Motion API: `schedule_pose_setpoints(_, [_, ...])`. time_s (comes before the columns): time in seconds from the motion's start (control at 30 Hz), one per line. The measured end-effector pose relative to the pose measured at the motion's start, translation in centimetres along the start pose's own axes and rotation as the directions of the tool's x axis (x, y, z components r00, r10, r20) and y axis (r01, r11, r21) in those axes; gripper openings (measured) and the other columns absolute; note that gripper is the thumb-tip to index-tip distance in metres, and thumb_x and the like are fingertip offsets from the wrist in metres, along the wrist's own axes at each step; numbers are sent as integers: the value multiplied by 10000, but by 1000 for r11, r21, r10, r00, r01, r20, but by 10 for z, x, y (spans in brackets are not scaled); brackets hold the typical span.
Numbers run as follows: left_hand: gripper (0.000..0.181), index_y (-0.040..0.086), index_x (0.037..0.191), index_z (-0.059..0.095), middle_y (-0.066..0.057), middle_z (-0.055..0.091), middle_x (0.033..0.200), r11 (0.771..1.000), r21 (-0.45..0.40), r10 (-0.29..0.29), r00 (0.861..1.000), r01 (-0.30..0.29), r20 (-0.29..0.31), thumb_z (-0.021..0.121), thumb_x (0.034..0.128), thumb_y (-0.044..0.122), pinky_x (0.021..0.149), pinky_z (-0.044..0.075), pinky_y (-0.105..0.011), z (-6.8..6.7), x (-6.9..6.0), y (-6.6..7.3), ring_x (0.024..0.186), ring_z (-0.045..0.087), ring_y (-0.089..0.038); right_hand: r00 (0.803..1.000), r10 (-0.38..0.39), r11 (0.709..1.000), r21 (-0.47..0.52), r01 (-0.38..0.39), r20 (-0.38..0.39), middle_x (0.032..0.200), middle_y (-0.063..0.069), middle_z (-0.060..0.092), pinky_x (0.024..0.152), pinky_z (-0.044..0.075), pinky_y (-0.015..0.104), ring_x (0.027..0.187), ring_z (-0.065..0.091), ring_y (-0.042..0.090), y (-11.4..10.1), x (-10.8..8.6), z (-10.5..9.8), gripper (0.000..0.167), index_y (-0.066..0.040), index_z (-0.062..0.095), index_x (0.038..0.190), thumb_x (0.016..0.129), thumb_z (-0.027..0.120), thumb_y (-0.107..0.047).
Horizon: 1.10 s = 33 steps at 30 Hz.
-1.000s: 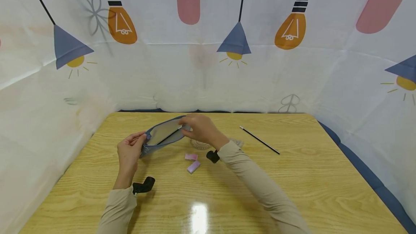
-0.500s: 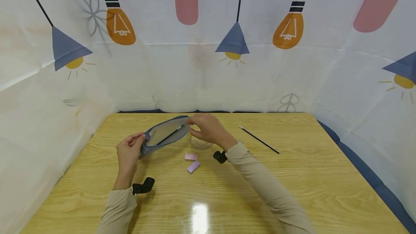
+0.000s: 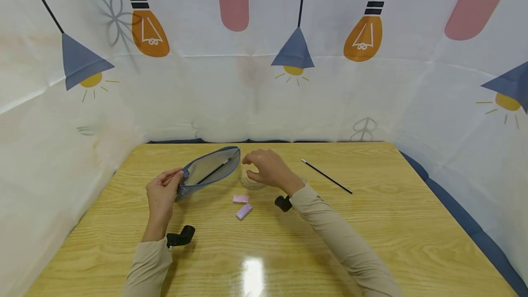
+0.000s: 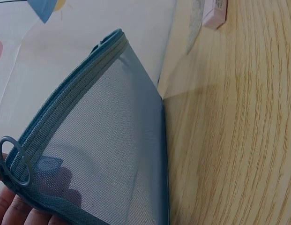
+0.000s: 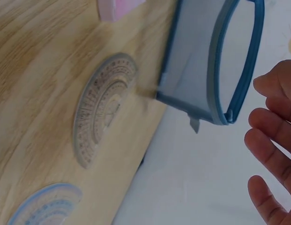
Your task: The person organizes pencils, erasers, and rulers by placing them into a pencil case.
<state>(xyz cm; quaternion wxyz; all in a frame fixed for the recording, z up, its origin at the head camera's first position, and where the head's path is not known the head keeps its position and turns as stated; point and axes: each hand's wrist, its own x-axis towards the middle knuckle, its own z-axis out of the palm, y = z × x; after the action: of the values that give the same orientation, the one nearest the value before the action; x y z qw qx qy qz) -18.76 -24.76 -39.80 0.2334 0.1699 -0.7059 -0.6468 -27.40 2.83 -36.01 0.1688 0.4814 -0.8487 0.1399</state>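
A blue mesh zip pouch stands tilted with its mouth spread, and a dark pencil lies inside it. My left hand pinches the pouch's left end, beside the zip's ring pull in the left wrist view. Just right of the pouch, my right hand is in the air, fingers loosely bent and holding nothing. Beneath it a clear protractor lies on the table; the right wrist view shows this protractor and a second, bluish one.
Two small pink and purple blocks, one behind the other, lie on the wooden table in front of the pouch. A black pencil with a white end lies to the right. A printed cloth hangs behind the table.
My right hand has let go of the pencil in the pouch and moved right, away from the pouch's mouth. The left hand keeps its grip on the pouch.
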Motion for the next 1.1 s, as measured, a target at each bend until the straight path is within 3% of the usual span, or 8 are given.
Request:
schedule_pose_setpoints(0.4, [290,-57,1113,686,89,701,782,1000,-16,13,1000,-13,4,695,914,153,593,478,-154,0,0,0,708,642,-23,987,85,996,-31,-82,136,1108,7,647,886,453,452,1020,596,203,4,-6,10,256,-133,649,1148,910,697,-213])
schedule_pose_setpoints(0.63, [286,-59,1112,686,70,706,786,1000,-17,19,1000,-19,14,692,915,148,538,455,-162,-1,-1,0,710,653,-60,978,108,993,-74,-96,178,1131,16,628,873,466,431,1052,583,209,7,-9,18,285,-123,642,1171,923,681,-257])
schedule_pose_setpoints(0.87, [292,-53,1121,684,94,704,794,1000,-7,16,1000,-16,9,690,918,156,597,477,-150,0,-2,1,722,647,-16,960,145,988,-88,-127,241,1164,26,612,893,460,442,1081,572,218,8,-10,24,335,-110,627,1213,924,682,-271])
schedule_pose_setpoints(1.1, [291,-53,1116,685,94,700,778,1000,2,14,1000,-14,10,690,918,159,559,458,-159,0,-3,2,710,641,-24,923,208,977,-116,-179,323,1187,14,599,923,437,449,1097,565,207,9,-9,30,357,-132,616,1248,925,664,-276])
